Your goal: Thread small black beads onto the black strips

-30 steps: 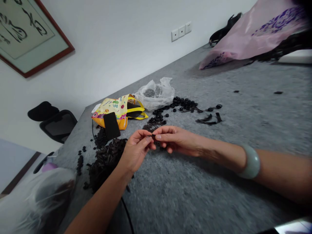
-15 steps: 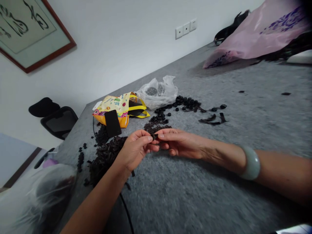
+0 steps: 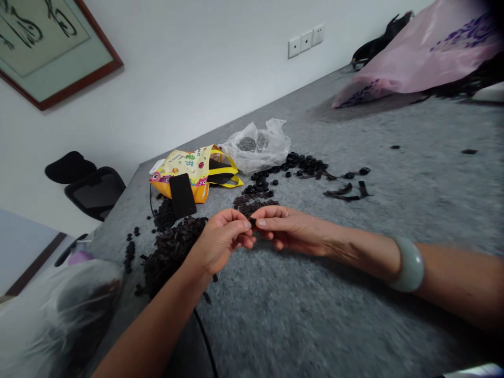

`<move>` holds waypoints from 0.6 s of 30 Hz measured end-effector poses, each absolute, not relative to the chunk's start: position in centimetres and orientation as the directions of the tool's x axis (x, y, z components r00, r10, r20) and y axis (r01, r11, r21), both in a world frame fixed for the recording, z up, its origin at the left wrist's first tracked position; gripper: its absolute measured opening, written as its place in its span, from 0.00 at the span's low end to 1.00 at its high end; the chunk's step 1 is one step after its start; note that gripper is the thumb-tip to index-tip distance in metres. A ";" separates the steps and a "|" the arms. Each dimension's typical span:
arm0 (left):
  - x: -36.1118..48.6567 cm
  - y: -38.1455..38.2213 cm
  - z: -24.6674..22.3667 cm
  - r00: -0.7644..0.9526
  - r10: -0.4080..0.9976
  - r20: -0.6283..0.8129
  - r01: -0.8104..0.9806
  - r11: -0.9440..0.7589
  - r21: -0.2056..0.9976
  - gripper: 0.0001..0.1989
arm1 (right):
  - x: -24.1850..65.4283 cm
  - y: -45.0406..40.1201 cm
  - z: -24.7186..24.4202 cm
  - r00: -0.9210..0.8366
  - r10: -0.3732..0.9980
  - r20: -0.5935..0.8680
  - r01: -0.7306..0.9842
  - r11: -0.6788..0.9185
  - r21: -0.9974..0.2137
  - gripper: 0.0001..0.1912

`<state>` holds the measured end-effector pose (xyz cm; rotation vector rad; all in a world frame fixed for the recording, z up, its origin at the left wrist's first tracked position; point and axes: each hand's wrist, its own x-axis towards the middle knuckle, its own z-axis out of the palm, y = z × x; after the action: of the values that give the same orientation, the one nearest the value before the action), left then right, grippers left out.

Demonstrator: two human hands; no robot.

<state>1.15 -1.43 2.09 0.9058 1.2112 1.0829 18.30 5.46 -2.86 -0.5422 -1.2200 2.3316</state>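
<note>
Over the grey table my left hand (image 3: 227, 235) and my right hand (image 3: 285, 227) meet fingertip to fingertip. Between them is a small black piece (image 3: 252, 221), pinched by thumb and forefinger of each hand; most of it is covered, so its exact kind does not show. Just beyond the fingertips lies a patch of small dark brown bits (image 3: 252, 203). A heap of dark strip-like pieces (image 3: 169, 252) spreads beside my left wrist. Farther back, several round black pieces (image 3: 307, 164) lie in a cluster. A pale bangle (image 3: 409, 265) circles my right wrist.
A yellow printed bag (image 3: 185, 165) with a black phone (image 3: 182, 196) against it stands at the back left, next to a clear plastic bag (image 3: 260, 147). Loose black strips (image 3: 348, 193) lie to the right. A pink bag (image 3: 413, 63) is at the far right; a black cable (image 3: 205, 341) runs nearby.
The black piece between my fingertips now shows less, and its position has shifted slightly right. Both hands keep their pinch; the whole view has shifted a little.
</note>
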 end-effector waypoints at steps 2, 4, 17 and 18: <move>1.1 -1.5 2.1 0.022 0.964 -0.266 -0.132 0.267 0.955 0.06 | 18.3 5.5 -2.9 -0.809 0.578 -0.109 -0.202 -0.447 -0.871 0.17; 1.0 -1.5 2.2 0.037 0.963 -0.268 -0.116 0.270 0.956 0.06 | 18.4 5.5 -2.9 -0.796 0.602 -0.060 -0.209 -0.367 -0.906 0.16; 0.6 -1.2 2.1 0.046 0.946 -0.320 -0.131 0.323 0.937 0.05 | 18.3 5.3 -3.0 -0.766 0.635 -0.099 -0.205 -0.388 -0.898 0.17; 0.7 -1.2 2.1 0.042 0.945 -0.323 -0.134 0.326 0.936 0.05 | 18.2 5.3 -3.1 -0.773 0.623 -0.120 -0.199 -0.417 -0.887 0.17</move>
<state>0.67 -1.21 2.06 0.8746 1.2320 1.0129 18.21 5.26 -3.08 -0.6051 -1.2963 2.2066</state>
